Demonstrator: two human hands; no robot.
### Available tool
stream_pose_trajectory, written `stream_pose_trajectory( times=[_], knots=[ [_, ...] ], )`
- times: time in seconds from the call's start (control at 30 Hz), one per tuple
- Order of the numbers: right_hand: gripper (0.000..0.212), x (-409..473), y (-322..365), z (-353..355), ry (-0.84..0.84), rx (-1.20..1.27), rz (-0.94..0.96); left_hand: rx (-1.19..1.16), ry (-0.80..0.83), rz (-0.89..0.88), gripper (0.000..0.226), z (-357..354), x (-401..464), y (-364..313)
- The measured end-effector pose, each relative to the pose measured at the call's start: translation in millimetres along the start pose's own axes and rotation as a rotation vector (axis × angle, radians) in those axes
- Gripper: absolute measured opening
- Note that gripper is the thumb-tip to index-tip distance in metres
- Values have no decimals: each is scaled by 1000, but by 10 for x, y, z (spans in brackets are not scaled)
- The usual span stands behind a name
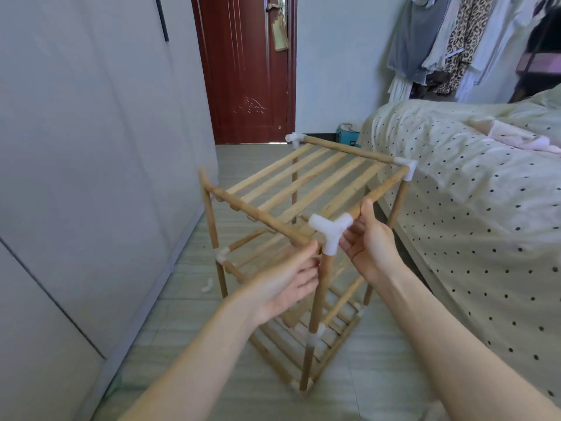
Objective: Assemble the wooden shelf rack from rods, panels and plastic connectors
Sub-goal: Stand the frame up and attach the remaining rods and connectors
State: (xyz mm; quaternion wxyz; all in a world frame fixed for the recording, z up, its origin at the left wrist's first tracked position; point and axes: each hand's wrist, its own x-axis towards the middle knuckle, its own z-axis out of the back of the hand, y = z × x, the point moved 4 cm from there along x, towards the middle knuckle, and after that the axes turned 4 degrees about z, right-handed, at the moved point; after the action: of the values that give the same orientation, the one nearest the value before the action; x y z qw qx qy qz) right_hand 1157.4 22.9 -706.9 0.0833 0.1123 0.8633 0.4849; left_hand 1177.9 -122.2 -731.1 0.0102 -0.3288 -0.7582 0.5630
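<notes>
Left arm: I see it reach up from the lower edge, forearm bare, the left hand (287, 282) turned palm-right beside the near upright rod (318, 299).
Left fingers: loosely curled toward the upright just below the connector, their tips at or touching the wood; whether they truly grasp it, I cannot tell.
Right arm: it comes in from the lower right, the right hand (368, 241) raised, palm facing left.
Right fingers: thumb tip up against the top side rail (382, 189), the other fingers (349, 235) relaxed and fairly straight, resting against the white connector (331, 230); nothing is clenched.
Connector: a three-way plastic piece between my two sets of fingertips, seated on the near top corner.
Shelf rack (303, 208): upright on the floor (182, 314) straight ahead of my fingers, slatted top panel (306, 177) stretching away beyond them, lower tiers beneath my wrists.
Surroundings: bed (470, 208) right of the right hand, red door (252, 71) far beyond the fingertips.
</notes>
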Motion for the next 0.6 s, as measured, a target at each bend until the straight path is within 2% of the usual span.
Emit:
stream_pose_trajectory(
  times=[0.03, 0.07, 0.1, 0.17, 0.23, 0.3, 0.37, 0.47, 0.6],
  knots=[
    [39, 34, 19, 67, -74, 0, 7, 32, -3, 4, 81, -68, 23, 43],
    [38, 55, 28, 116, -131, -24, 19, 158, -35, -14, 75, -121, 24, 61],
    [39, 62, 30, 145, -172, -68, 36, 374, -114, -63, 60, -140, 21, 52],
    [43, 50, 29, 165, -224, -168, 95, 796, -353, -288, 27, -126, -10, -51],
    [48, 29, 52, 161, -206, -304, 169, 1063, -489, -542, 21, -125, -40, -161],
    [47, 7, 67, 148, -123, -442, 225, 1298, -552, -715, 27, -134, -17, -259],
    [48, 11, 54, 162, -55, -515, 250, 1464, -552, -797, 36, -172, 78, -335],
    [43, 33, 62, 193, -28, -600, 270, 1627, -502, -799, 44, -307, 326, -393],
    [37, 72, 67, 222, -26, -572, 287, 1685, -421, -790, 32, -432, 593, -425]
  ],
)
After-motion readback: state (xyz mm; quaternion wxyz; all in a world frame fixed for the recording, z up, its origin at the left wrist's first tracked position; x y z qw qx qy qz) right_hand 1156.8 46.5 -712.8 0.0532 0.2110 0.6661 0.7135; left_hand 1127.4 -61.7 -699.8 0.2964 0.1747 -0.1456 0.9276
